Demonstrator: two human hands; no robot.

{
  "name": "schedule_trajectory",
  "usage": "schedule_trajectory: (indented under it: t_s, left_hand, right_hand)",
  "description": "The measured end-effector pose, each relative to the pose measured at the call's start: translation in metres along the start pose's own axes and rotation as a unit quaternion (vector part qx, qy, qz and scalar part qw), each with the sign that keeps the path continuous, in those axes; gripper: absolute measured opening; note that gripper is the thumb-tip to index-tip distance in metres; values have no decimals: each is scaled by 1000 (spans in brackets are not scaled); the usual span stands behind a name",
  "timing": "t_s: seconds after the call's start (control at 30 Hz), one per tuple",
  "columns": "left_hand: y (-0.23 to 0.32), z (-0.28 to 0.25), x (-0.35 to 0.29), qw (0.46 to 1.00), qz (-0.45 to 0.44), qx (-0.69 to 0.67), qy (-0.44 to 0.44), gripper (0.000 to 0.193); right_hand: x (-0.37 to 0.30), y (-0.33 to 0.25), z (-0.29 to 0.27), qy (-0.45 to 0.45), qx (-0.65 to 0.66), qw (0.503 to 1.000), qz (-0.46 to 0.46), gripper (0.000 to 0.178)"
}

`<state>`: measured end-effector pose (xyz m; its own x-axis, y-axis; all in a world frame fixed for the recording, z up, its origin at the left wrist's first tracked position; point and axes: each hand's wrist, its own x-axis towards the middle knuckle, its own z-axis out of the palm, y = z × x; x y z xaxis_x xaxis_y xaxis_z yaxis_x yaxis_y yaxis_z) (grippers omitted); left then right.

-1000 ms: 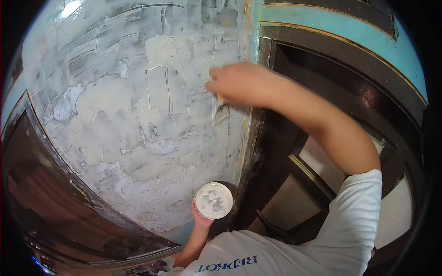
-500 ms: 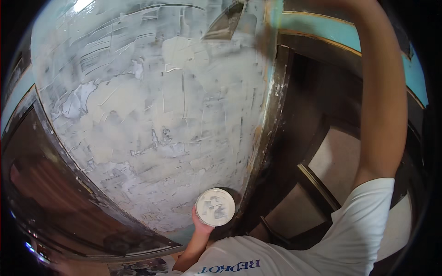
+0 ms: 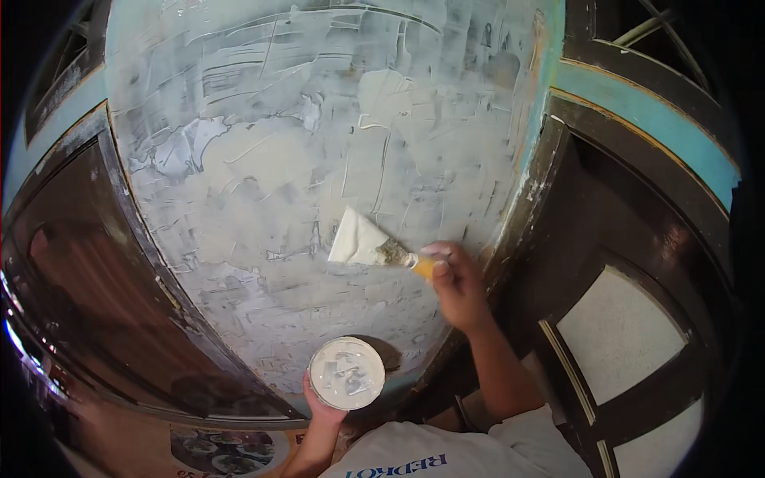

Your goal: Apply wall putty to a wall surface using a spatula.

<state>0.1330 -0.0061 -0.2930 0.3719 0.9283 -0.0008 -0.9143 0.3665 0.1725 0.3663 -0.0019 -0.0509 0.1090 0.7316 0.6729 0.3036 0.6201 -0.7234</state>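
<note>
My right hand point(image 3: 458, 287) grips the yellow handle of a putty knife point(image 3: 390, 253). Its wide triangular blade carries a layer of white filler and points up and to the left, in front of the wall. Low in the view, my left hand point(image 3: 323, 405) holds a round tub point(image 3: 347, 373) from its left and underside. Whitish paste with grey smeared patches shows inside the tub. Facing me is a wall point(image 3: 263, 199) with uneven coats of white and cream filler, ridges and darker grey streaks. Whether the blade touches the wall, I cannot tell.
A dark wooden door frame point(image 3: 151, 239) borders the wall on the left. To the right stands a dark door with a pale panel point(image 3: 623, 334). A turquoise band point(image 3: 645, 119) runs above it. Lower left, a picture-printed sheet point(image 3: 227, 452) is partly visible.
My right hand has come down from the upper right, bringing the putty knife to mid-wall. Its blade now shows a white load. The view has shifted; my left hand still holds the tub.
</note>
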Motion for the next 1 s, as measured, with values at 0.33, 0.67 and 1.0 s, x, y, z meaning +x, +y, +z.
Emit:
schedule_trajectory:
  t_s: [0.33, 0.67, 1.0]
  left_hand:
    - [13, 3, -15, 998, 52, 16, 10, 66]
    - [22, 19, -16, 998, 54, 38, 11, 64]
    - [14, 27, -11, 997, 50, 50, 21, 65]
  right_hand:
    - [-45, 21, 37, -97, 140, 985, 9, 31]
    - [-9, -5, 25, -117, -3, 993, 1, 21]
    - [59, -38, 58, -82, 138, 985, 66, 31]
